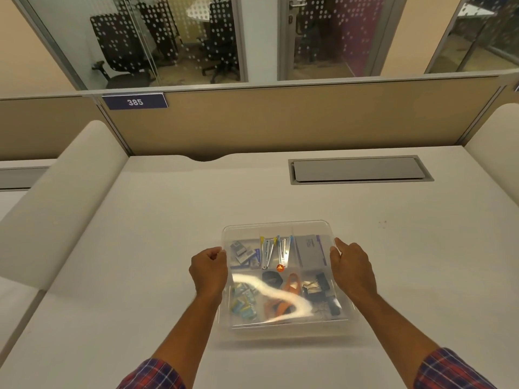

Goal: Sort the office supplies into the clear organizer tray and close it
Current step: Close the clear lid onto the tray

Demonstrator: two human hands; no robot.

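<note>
Our left hand (209,269) is curled narrow, its fingertips pinching the left rim of the tray (283,331) — the tray lies straight to its right, touching. Between our hands sits the clear lid (276,228), already over the compartments, with glare smeared across its near half. Under it, left to right, we make out small boxes and blue-green clips, two rows of coloured-tip pins, orange scissors (283,299), a grey box and black binder clips (318,284). Our right hand (352,269) is more open, palm laid along the right rim, thumb at the far corner; the tray lies straight to its left.

The tray's long axis seems to run away from us, and both hands are equally near. We judge the sorting done and the lid still needs pressing shut — downward, from both rims. The desk (393,262) offers open room all round.
</note>
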